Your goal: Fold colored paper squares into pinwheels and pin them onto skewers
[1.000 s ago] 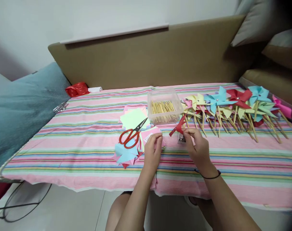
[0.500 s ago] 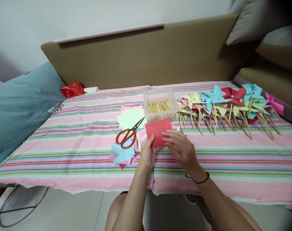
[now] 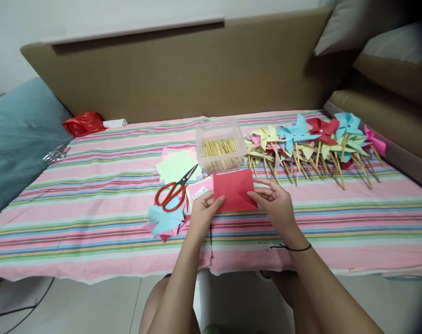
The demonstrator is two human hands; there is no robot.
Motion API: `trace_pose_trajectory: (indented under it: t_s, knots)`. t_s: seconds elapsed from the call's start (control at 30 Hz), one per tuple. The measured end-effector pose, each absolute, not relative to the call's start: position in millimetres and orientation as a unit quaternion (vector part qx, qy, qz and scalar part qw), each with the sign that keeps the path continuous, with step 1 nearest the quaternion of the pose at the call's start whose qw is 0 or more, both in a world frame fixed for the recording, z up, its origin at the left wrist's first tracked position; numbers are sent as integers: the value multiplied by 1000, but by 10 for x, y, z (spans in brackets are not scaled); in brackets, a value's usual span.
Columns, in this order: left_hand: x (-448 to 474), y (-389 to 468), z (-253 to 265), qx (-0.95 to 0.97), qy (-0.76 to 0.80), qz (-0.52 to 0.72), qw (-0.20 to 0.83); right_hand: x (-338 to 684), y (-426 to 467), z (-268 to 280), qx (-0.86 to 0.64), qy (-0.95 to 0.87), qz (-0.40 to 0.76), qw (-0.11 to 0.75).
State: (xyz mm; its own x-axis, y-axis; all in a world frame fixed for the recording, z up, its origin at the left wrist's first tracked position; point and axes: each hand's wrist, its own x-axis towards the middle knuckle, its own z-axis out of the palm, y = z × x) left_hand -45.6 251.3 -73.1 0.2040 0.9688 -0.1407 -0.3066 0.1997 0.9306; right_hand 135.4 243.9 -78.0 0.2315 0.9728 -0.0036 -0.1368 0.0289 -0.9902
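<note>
A red square of paper is held up over the striped cloth, with what look like slits running in from its corners. My left hand pinches its lower left edge, thumb in front. On the right edge, my right hand has thumb and fingers closed on the paper. Left of it lie red-handled scissors, resting across coloured paper sheets and cut blue and pink pieces. Just behind the red paper stands a clear plastic box of short wooden sticks.
Several finished paper pinwheels on sticks lie in a heap at the right. A red plastic bag and a white roll sit at the back left, near a blue cushion. A brown backrest closes off the rear.
My right hand has come from over the paper's face to grip its right edge. My left hand has shifted to the left edge. The whole view has moved slightly.
</note>
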Motion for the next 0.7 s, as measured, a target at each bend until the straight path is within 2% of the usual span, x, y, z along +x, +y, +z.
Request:
trace_pose_trajectory:
  t_s: [0.17, 0.4, 0.7]
  knots:
    - [-565, 2574, -696, 453, 488, 463, 585, 1401, 2461, -747, -511, -395, 473, 599]
    - [-455, 2560, -713, 415, 433, 474, 645, 1389, 2413, -749, -481, -422, 487, 595]
    - [-442, 2575, -833, 374, 472, 514, 611, 1413, 2419, -799, -448, -549, 456, 538]
